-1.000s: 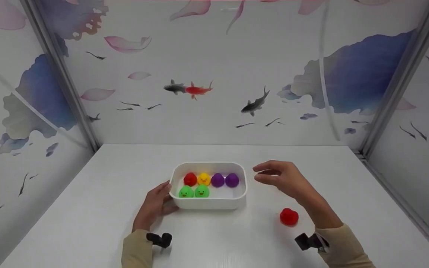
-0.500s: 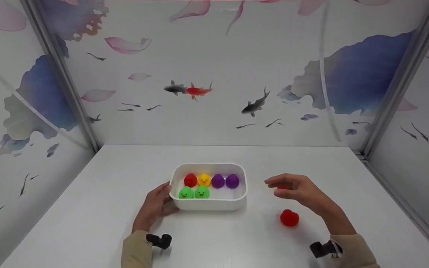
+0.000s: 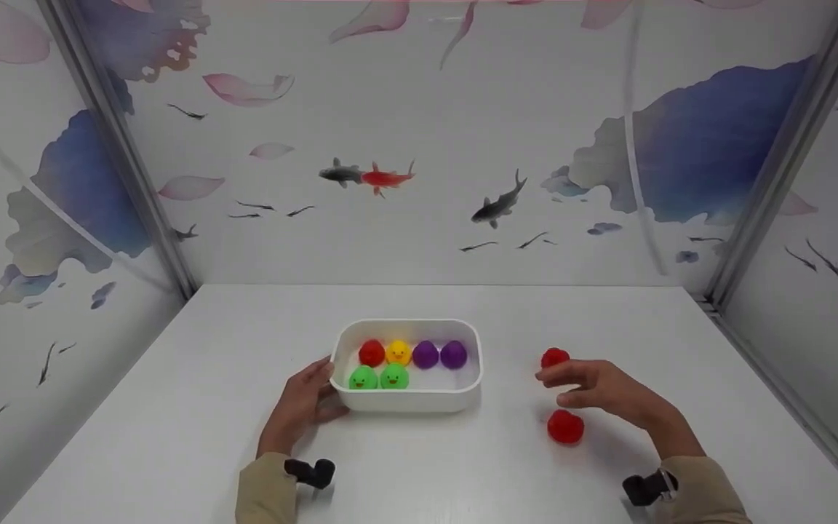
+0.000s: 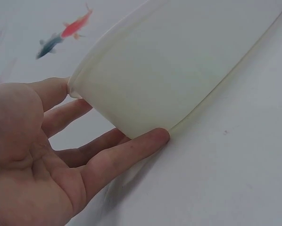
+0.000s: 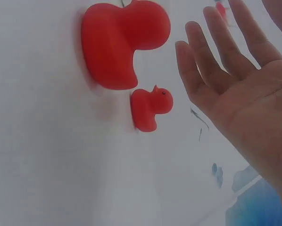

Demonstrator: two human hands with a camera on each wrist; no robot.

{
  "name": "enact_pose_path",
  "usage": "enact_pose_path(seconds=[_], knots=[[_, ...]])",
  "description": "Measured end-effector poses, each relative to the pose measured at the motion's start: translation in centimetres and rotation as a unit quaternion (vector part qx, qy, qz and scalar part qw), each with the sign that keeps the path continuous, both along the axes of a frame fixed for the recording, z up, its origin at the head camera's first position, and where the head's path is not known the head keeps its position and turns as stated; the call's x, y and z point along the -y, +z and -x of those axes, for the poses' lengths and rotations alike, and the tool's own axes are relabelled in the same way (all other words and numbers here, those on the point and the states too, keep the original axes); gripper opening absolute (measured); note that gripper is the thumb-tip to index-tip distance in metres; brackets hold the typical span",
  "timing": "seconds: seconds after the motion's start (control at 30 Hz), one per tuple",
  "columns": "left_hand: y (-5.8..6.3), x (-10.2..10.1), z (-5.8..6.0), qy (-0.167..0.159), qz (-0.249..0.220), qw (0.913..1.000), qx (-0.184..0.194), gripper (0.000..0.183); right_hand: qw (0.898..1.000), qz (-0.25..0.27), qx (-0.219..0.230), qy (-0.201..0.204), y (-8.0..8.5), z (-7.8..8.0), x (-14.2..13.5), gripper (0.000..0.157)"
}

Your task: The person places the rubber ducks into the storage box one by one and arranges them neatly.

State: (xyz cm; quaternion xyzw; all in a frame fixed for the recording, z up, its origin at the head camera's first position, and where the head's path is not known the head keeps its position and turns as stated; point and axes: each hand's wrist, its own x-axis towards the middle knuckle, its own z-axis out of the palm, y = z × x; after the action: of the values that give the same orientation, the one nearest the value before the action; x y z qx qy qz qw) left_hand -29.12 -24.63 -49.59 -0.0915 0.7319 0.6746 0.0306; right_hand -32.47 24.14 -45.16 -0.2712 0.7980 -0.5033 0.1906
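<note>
A white plastic box (image 3: 408, 399) stands mid-table. My left hand (image 3: 304, 399) holds it at its left end; one fingertip (image 4: 61, 92) is at the rim and another (image 4: 157, 136) at the lower near corner. Two red rubber ducks lie on the table to the right: a far duck (image 3: 554, 357) and a near duck (image 3: 565, 426). My right hand (image 3: 608, 393) hovers between and just right of them with loosely bent fingers, its fingertips overlapping the far duck in the head view. In the right wrist view the palm faces the camera and holds nothing.
Inside the box, a back row has a red duck (image 3: 372, 353), a yellow duck (image 3: 398, 353) and two purple ducks (image 3: 439, 354). Two green ducks (image 3: 379, 377) sit at the front left. Printed walls (image 3: 419, 247) enclose the white table (image 3: 172, 437) at the back and sides.
My right hand has moved from beside the box rightward and toward me, uncovering the far red duck, which was hidden at first. My left hand and the box have stayed in place.
</note>
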Motion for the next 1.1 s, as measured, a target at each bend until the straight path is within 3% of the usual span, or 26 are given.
enact_pose_path(seconds=[0.27, 0.53, 0.83, 1.1], knots=[[0.2, -0.2, -0.1, 0.002, -0.009, 1.0, -0.001, 0.051, 0.997, -0.063, 0.032, -0.029, -1.0, 0.2, -1.0, 0.05], [0.3, -0.2, 0.0, -0.002, -0.003, 1.0, -0.005, 0.051, 0.987, -0.132, 0.056, -0.069, -1.7, 0.1, -0.8, 0.054], [0.0, -0.3, -0.1, 0.002, 0.006, 0.9999, -0.008, 0.051, 0.979, -0.168, 0.067, -0.09, -2.0, -0.2, -0.2, 0.043], [0.1, -0.2, 0.0, 0.005, 0.006, 1.0, -0.002, 0.051, 0.975, -0.181, 0.073, -0.108, -2.0, -0.2, -0.3, 0.046]])
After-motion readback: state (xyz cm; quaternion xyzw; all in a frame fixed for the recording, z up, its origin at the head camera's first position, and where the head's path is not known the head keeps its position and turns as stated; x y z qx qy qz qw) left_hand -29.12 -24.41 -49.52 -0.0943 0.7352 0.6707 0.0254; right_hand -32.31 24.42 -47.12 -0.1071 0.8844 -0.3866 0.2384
